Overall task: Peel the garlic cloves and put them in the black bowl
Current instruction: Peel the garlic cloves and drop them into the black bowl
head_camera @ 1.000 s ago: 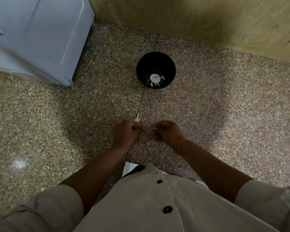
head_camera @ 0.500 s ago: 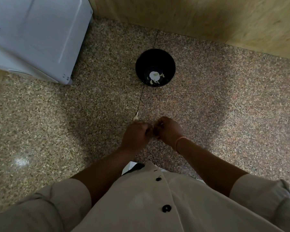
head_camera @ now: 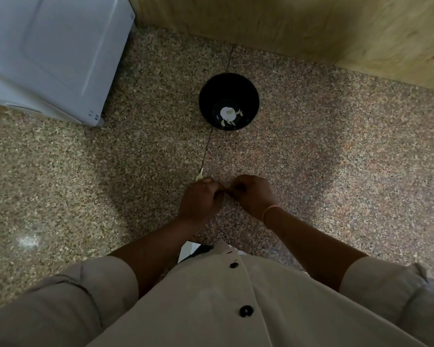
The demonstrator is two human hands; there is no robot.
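A black bowl (head_camera: 206,98) stands on the speckled stone counter ahead of me, with several pale garlic pieces (head_camera: 228,113) at its bottom. Nearer to me, my left hand (head_camera: 199,200) and my right hand (head_camera: 252,195) are curled with fingertips meeting over the counter. A garlic clove is mostly hidden between the fingers; a pale stalk of it (head_camera: 199,175) sticks out above my left hand. My right hand pinches at the same small piece between the two hands, but what it grips is hidden.
A white appliance (head_camera: 48,53) fills the far left corner. A wooden wall (head_camera: 311,28) runs along the back. A dark seam (head_camera: 207,149) in the stone counter (head_camera: 336,171) runs from the bowl toward my hands. My beige shirt (head_camera: 223,309) covers the near edge.
My hands came together from slightly apart, then eased a little apart again while staying at the clove. The bowl has not moved.
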